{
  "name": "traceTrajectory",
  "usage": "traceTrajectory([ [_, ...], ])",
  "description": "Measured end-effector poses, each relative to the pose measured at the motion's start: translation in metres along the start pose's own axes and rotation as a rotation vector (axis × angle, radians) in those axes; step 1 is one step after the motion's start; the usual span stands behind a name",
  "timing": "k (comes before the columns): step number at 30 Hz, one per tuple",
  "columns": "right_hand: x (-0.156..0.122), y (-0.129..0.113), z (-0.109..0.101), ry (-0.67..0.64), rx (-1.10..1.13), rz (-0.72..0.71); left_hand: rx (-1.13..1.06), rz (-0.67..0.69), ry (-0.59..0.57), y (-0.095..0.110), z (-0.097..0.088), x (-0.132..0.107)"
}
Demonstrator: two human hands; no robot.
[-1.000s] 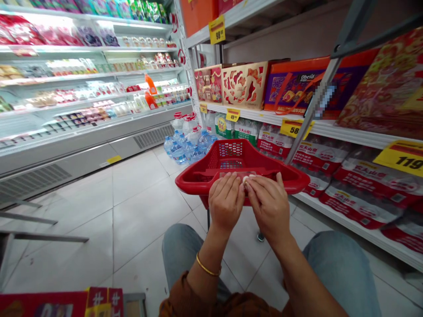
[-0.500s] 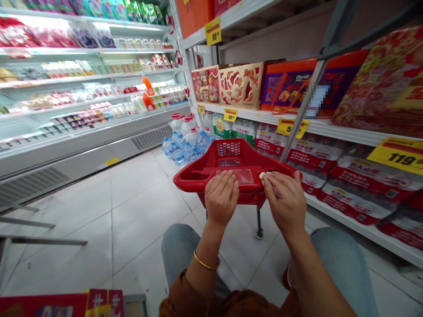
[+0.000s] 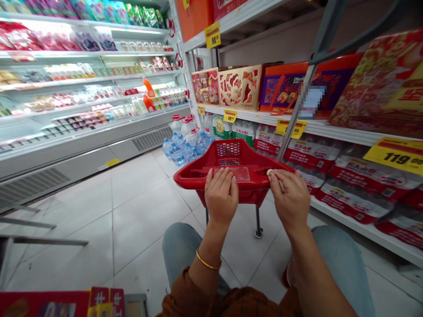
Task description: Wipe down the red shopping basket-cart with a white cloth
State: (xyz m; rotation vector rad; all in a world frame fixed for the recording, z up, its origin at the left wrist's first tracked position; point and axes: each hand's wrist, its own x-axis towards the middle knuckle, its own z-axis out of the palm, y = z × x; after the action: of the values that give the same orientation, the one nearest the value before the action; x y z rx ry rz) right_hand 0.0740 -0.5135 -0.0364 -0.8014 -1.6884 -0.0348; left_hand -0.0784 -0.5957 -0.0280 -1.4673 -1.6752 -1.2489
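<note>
In front of me stands a red plastic shopping cart (image 3: 185, 179) with perforated walls. My left hand (image 3: 222, 193) rests on the flat panel (image 3: 243, 174) of its handle bar, fingers stretched forward over it and the thumb alongside. At the bar's right end my right hand (image 3: 291, 196) is closed, pinching a small whitish wad (image 3: 270, 173) between thumb and fingers. What this wad is made of cannot be made out, and most of it is hidden by the fingers. The cart's inside is largely hidden by the bar.
Shelves with gift boxes (image 3: 240, 87) and packs of bottled water (image 3: 346, 198) line the right side. Large water bottles (image 3: 185, 149) stand on the floor beyond the cart. A refrigerated case (image 3: 92, 152) runs along the left. A grey metal pole (image 3: 295, 114) slants at the right.
My right hand has shifted slightly right and away from my left hand, still pinching the whitish wad. My left hand stays on the panel, almost unmoved.
</note>
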Motion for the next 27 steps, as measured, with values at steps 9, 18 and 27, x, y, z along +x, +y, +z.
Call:
traceTrajectory([
  [9,-0.002,-0.020,0.002,-0.088,0.042,-0.055,-0.029,0.117,-0.117,0.037,0.019,-0.007],
  [18,-0.011,-0.017,0.010,-0.071,0.051,-0.123,-0.015,0.149,-0.132,0.026,0.022,-0.012],
  [27,-0.006,0.001,0.006,-0.002,0.006,-0.063,-0.019,0.184,-0.093,0.022,0.022,-0.012],
])
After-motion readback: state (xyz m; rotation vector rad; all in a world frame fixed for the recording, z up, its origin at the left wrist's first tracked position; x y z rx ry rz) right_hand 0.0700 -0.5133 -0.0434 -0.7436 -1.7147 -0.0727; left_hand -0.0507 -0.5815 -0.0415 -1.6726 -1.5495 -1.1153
